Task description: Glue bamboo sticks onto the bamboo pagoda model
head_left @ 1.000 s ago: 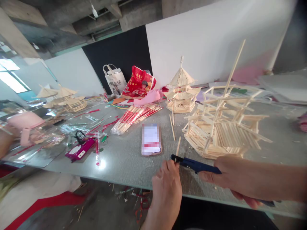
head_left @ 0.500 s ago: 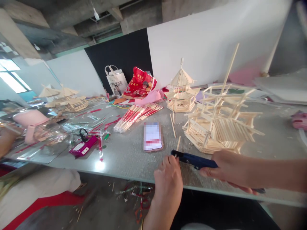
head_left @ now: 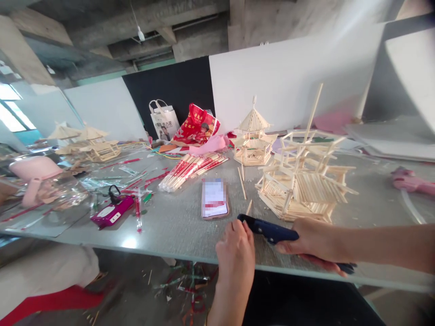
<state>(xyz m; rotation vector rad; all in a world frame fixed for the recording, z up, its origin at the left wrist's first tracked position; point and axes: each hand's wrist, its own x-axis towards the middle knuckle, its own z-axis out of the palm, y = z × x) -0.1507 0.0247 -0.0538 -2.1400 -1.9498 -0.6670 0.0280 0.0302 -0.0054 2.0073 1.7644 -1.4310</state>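
Observation:
My right hand (head_left: pixel 314 240) is wrapped round the handles of a dark blue plier-like cutter (head_left: pixel 272 231), whose jaws point left. At the jaw tip, my left hand (head_left: pixel 236 249) is closed in a pinch. A short piece of thin wooden stick (head_left: pixel 249 207) shows just beyond the jaws and seems to run to the pinching fingers, though its lower end is hidden. Behind the cutter stands a partly built stick pavilion (head_left: pixel 302 190) with one long stick rising from it. Two loose sticks (head_left: pixel 241 183) lie left of it.
A phone (head_left: pixel 215 199) lies left of my hands. Behind it are bundled sticks (head_left: pixel 190 171), a pink-roofless finished pavilion (head_left: pixel 253 149) and a red bag (head_left: pixel 197 127). A purple power strip (head_left: pixel 113 212) and pink glue gun (head_left: pixel 413 180) lie farther out. Another person's leg shows lower left.
The view has tilted and shifted slightly, so the table's things sit a little lower and farther left. Both hands keep their hold at the cutter, whose handles look about the same.

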